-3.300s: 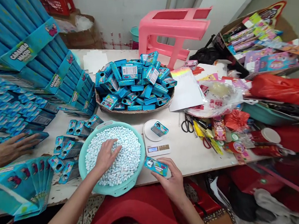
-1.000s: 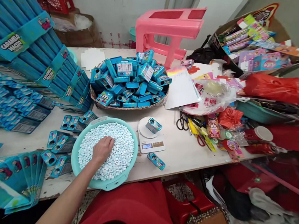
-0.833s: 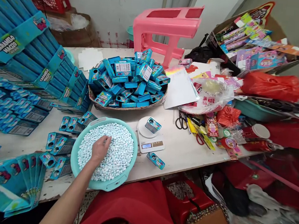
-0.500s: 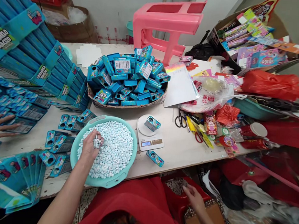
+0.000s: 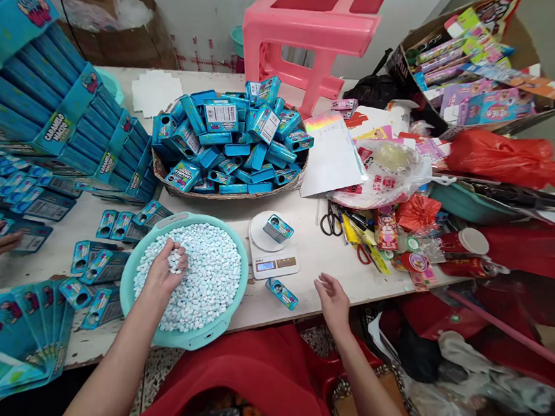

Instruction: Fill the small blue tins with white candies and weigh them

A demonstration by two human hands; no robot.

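The right hand (image 5: 333, 302), empty and open, is nearer, right of the lower-centre tin (image 5: 281, 294) slanting down rightward; the left hand (image 5: 157, 277) cups candies (image 5: 175, 263).

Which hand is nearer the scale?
Right. The right hand is open, just right of the scale; the left hand is farther off, over the bowl, holding small candies.

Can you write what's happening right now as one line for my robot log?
left hand: holding candies | right hand: empty, open | scale: tin on it
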